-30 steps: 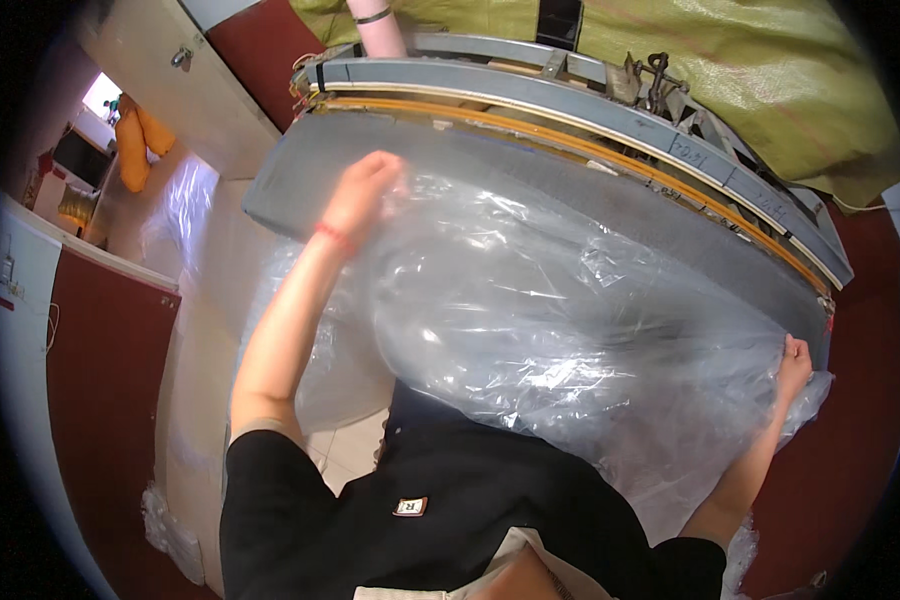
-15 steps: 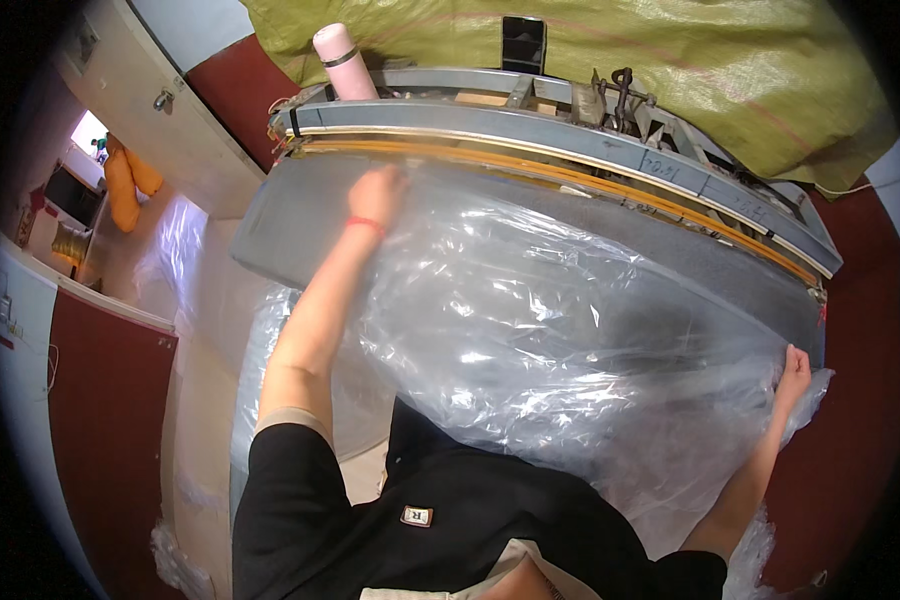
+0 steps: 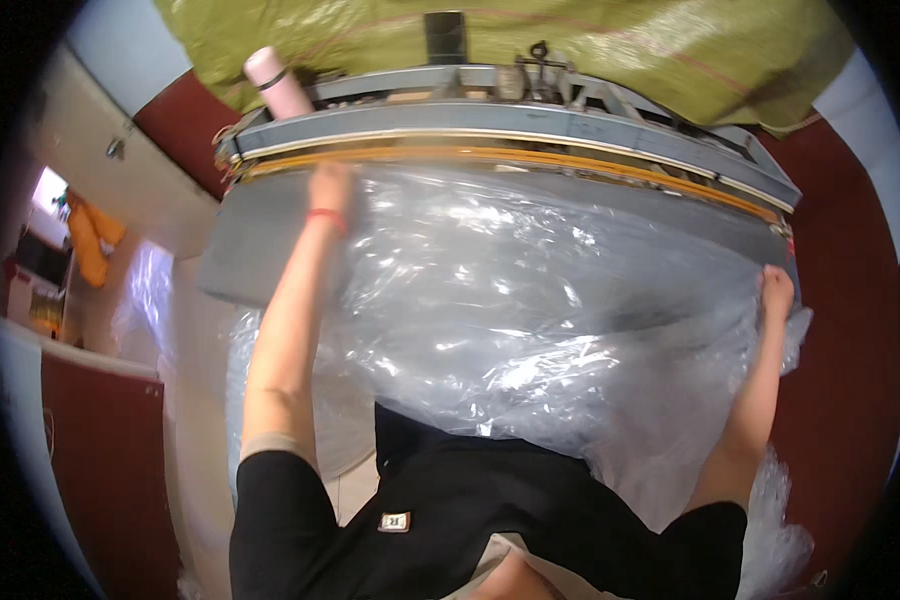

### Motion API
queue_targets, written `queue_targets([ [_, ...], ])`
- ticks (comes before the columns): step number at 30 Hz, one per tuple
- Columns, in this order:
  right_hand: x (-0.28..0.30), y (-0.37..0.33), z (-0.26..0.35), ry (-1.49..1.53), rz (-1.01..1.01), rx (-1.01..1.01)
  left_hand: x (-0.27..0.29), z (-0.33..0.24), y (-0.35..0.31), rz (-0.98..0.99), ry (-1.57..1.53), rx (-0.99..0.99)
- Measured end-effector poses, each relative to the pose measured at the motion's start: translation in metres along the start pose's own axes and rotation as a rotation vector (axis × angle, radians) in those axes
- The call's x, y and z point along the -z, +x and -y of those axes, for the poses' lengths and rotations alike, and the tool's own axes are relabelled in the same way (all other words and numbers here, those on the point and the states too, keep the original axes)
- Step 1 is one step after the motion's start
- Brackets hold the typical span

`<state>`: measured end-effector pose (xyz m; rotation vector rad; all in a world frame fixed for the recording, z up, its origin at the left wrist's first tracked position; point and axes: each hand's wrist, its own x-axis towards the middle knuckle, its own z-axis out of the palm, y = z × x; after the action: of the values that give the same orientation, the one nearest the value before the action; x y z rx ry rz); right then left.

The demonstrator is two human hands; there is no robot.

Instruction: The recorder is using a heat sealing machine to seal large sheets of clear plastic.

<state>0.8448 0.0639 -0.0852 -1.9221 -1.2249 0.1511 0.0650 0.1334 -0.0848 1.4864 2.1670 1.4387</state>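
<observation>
In the head view, you stand at a grey desk (image 3: 245, 240) with a clear plastic sheet (image 3: 510, 290) spread over much of its top and hanging down your side, toward the front of your black shirt (image 3: 510, 490). The sheet is wrinkled and throws bright glints, and the grey surface shows through it. Your left hand (image 3: 331, 188), with a red wristband (image 3: 326, 216) behind it, is at the sheet's far left corner, near the back of the desk; it is blurred, but its fingers are curled together on the plastic. Your right hand (image 3: 776, 290) is at the right end of the desk, closer to you than the left, its fingers clamped on the sheet's right edge, with loose plastic bunched just beside it. Between your hands, the sheet's far edge slants across the desk, leaving a grey strip uncovered behind it and a bare patch at the left end.

Along the back of the desk run orange strips (image 3: 410, 152) and a grey metal frame (image 3: 450, 118). A pink bottle (image 3: 278, 85) leans at the frame's left part, and a dark phone (image 3: 445, 38) stands against a yellow-green tarp (image 3: 660, 50) behind it.
</observation>
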Motion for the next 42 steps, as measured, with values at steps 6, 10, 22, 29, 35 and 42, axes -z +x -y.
queue_targets([
  [6, -0.039, 0.033, 0.002, 0.162, -0.379, -0.095, -0.026, -0.075, -0.02, -0.473, -0.203, 0.087],
  [10, -0.058, 0.01, 0.053, -0.073, -0.435, 0.079, -0.005, -0.037, -0.023, -0.344, 0.01, -0.175],
  [22, -0.103, 0.053, 0.062, 0.287, -0.345, 0.138, -0.024, -0.021, 0.014, -0.326, -0.174, 0.051],
  [29, -0.101, 0.058, 0.069, 0.61, -0.264, -0.114, -0.01, 0.023, 0.036, -0.638, 0.045, 0.183],
  [35, -0.093, 0.046, 0.076, 0.669, -0.307, -0.097, 0.008, 0.016, 0.032, -0.508, -0.864, 0.406],
  [42, -0.056, -0.01, 0.113, 0.33, -0.141, 0.362, 0.03, 0.019, -0.018, -0.145, 0.335, -0.223],
])
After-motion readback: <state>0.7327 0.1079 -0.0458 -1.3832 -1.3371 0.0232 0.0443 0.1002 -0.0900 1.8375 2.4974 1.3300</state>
